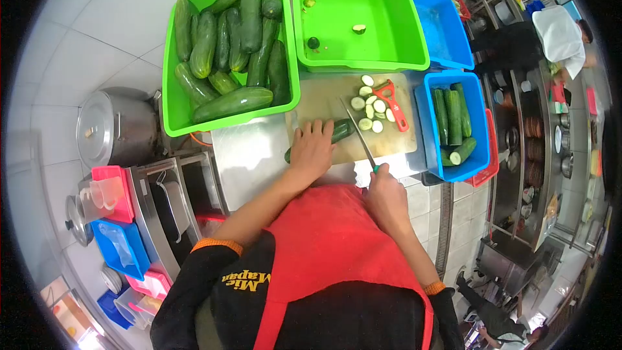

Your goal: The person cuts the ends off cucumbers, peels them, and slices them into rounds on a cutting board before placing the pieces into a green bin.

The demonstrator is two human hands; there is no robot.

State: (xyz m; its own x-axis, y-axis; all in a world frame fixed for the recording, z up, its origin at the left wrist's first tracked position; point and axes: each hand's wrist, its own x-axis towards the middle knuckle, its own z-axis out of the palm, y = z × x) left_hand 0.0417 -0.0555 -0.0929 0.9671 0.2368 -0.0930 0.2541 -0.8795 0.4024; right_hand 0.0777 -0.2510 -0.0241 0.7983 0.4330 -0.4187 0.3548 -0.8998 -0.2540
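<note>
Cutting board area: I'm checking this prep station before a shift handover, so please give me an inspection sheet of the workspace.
Surface: wooden cutting board on a steel counter.
Job's things: cucumber lying on the board; knife blade at its cut end; cucumber slices piled beyond.
Clutter: red peeler on the board; green tub of whole cucumbers; green tub with a few scraps; blue tub of peeled cucumbers.
Grippers: left hand presses the cucumber; right hand grips the knife handle.
Cables: nothing seen.
Surroundings: steel pot at left; another person far right.
</note>
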